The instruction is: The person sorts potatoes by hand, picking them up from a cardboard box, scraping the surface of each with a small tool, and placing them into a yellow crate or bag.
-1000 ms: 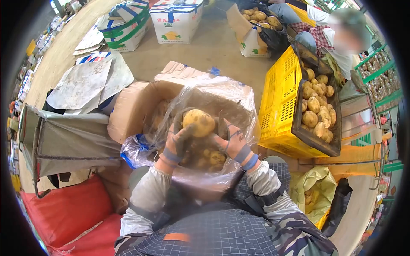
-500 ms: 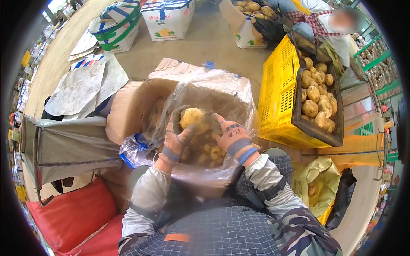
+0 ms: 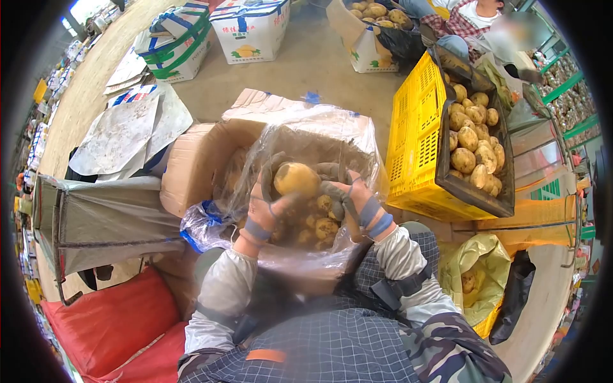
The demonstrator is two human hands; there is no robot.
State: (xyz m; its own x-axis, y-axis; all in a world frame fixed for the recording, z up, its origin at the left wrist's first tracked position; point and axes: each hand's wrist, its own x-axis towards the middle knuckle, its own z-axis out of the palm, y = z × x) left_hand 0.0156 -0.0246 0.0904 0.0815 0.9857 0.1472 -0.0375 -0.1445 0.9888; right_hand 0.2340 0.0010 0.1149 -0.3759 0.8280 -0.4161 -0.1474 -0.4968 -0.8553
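A potato (image 3: 297,180) is held in my gloved left hand (image 3: 269,201), over the open cardboard box (image 3: 255,102) in front of me. Its fingers wrap round the potato's left side. My gloved right hand (image 3: 353,198) is just to the right of the potato, with its fingers apart and a gap between the thumb and the other fingers. Nothing shows in it. Clear plastic film (image 3: 300,137) lines the box, and more potatoes (image 3: 322,228) lie in it below my hands.
At the right stands a yellow crate (image 3: 418,140) with a dark liner, full of potatoes. A yellow-green bag (image 3: 472,255) is beside my right knee. Red sacks (image 3: 115,319) lie at the lower left. White boxes (image 3: 249,32) and a seated person are farther back.
My right hand has turned and its fingers have spread beside the potato. The potato shows more of its surface in my left hand. The person at the back right has shifted.
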